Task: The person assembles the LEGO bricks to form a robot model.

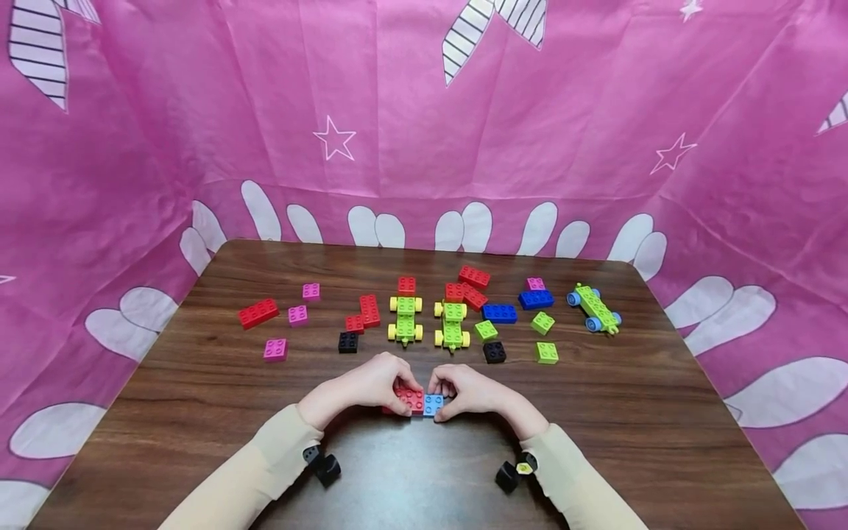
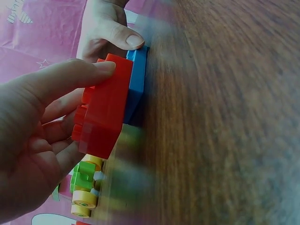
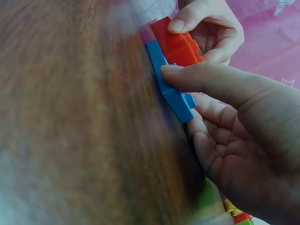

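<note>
Near the table's front, my left hand (image 1: 379, 380) pinches a red building brick (image 2: 107, 103) between thumb and fingers. My right hand (image 1: 473, 390) grips a light blue building brick (image 3: 176, 99) by its side, thumb in front and fingers behind. The red brick is set partly over the blue one, with several blue studs showing to its right in the head view. In the left wrist view the blue brick (image 2: 137, 70) is lower, close to the tabletop. Fingers hide part of both bricks, so I cannot tell how firmly they are joined.
Beyond the hands stand two green wheeled bases with yellow wheels (image 1: 405, 324) (image 1: 453, 327). A green base with blue wheels (image 1: 595, 309) lies at the right. Loose red (image 1: 258, 313), pink (image 1: 275, 350), black (image 1: 494, 352), blue (image 1: 500, 313) and green bricks (image 1: 547, 352) are scattered around on the wooden table (image 1: 636, 412).
</note>
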### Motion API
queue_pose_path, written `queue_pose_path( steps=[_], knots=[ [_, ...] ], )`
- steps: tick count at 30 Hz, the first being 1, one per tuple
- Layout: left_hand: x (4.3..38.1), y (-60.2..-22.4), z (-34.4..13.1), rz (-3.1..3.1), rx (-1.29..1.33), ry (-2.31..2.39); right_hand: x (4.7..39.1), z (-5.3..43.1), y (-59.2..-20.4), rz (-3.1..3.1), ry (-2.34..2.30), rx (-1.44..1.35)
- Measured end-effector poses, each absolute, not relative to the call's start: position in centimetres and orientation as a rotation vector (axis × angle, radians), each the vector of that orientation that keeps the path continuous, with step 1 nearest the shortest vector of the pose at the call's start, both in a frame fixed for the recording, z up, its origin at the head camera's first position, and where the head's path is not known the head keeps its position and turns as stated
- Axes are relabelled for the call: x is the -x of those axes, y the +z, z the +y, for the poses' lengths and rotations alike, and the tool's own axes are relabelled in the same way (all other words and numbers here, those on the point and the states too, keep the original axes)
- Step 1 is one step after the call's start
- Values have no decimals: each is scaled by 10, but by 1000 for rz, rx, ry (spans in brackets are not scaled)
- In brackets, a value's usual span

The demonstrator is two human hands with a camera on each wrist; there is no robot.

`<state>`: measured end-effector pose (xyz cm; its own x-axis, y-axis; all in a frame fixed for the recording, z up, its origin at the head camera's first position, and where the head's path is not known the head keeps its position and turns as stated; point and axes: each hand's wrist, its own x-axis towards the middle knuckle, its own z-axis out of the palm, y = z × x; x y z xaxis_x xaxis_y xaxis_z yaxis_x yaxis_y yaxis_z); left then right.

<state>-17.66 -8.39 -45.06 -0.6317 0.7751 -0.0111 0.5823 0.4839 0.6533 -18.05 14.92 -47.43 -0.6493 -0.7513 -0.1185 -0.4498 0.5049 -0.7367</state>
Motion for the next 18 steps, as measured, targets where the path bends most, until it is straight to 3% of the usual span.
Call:
queue_pose_path(
  steps=[18],
  knots=[
    [178, -449, -84, 2423, -1097, 899, 188, 163, -459, 2332, -1093, 1071]
  ],
)
